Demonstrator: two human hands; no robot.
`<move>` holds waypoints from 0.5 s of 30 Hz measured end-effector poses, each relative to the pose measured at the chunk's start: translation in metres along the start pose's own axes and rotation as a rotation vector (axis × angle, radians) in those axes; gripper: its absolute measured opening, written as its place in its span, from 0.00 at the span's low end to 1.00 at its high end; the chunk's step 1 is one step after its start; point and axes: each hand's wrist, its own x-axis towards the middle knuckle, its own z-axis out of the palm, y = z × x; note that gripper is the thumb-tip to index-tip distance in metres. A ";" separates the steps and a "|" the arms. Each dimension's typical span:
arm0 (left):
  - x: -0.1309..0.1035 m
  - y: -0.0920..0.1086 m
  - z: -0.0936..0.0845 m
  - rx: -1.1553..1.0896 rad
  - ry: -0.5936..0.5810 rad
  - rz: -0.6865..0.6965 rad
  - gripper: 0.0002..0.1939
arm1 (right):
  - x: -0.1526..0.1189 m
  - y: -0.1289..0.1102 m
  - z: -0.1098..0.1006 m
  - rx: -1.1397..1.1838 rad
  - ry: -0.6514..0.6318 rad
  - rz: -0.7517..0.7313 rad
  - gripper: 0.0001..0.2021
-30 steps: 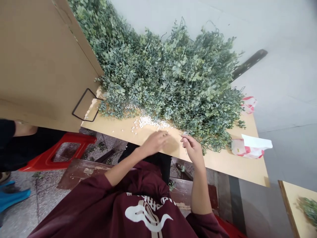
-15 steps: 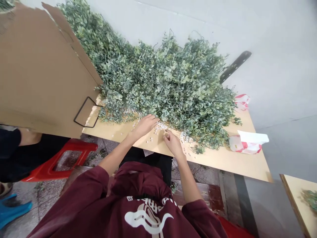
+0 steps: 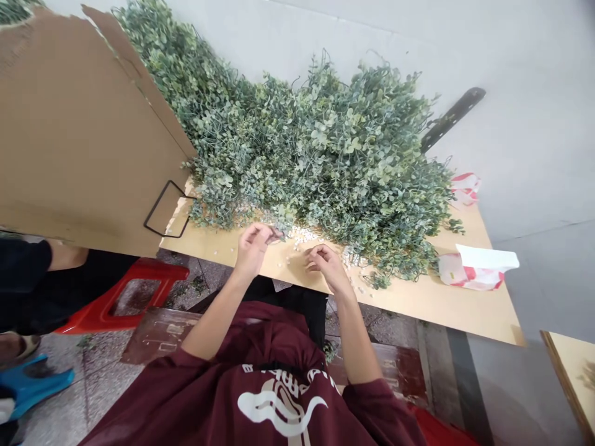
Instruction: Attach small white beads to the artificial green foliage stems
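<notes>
Left hand [image 3: 251, 249] and right hand [image 3: 328, 266], two, curl narrowly, contents unclear, near one leafy heap [image 3: 316, 142], many white pieces [image 3: 304, 235].

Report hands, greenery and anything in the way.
Left hand at front edge of greenery, hold unclear. Right hand curled beside white bits. Greenery heaped on table, overhanging some white bits.

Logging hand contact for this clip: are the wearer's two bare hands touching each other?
No, a strip of flat, pale tan tabletop shows between the bare left hand and bare right hand.
</notes>
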 end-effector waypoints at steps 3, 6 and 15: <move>-0.025 -0.023 0.003 0.078 -0.013 -0.122 0.15 | -0.015 -0.013 0.007 0.249 -0.106 -0.079 0.10; -0.043 -0.039 0.007 0.140 -0.107 -0.224 0.19 | -0.022 -0.019 0.014 0.192 -0.102 -0.104 0.09; -0.042 -0.043 0.008 0.082 -0.168 -0.358 0.24 | -0.023 -0.012 0.022 -0.051 0.022 -0.209 0.08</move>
